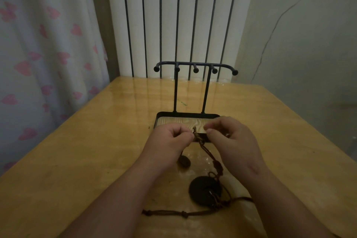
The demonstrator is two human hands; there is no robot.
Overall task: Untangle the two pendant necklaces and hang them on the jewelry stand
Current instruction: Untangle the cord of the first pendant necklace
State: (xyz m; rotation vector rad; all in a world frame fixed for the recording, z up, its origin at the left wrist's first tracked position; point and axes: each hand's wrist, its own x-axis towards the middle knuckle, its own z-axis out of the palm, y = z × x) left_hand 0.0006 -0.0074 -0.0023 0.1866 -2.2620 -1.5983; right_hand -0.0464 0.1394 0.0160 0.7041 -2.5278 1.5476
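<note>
The left hand [170, 141] hides part of the small dark pendant [185, 161] just beside its wrist.

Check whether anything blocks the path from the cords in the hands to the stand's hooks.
Nothing visible does. The jewelry stand rises right behind the hands, its five hooks bare. The left hand and right hand pinch the brown cords, which look twisted together.

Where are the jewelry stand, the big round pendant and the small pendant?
jewelry stand [195, 70], head view, middle hook knob.
big round pendant [199, 187], head view, disc face.
small pendant [184, 161], head view, its middle.
</note>
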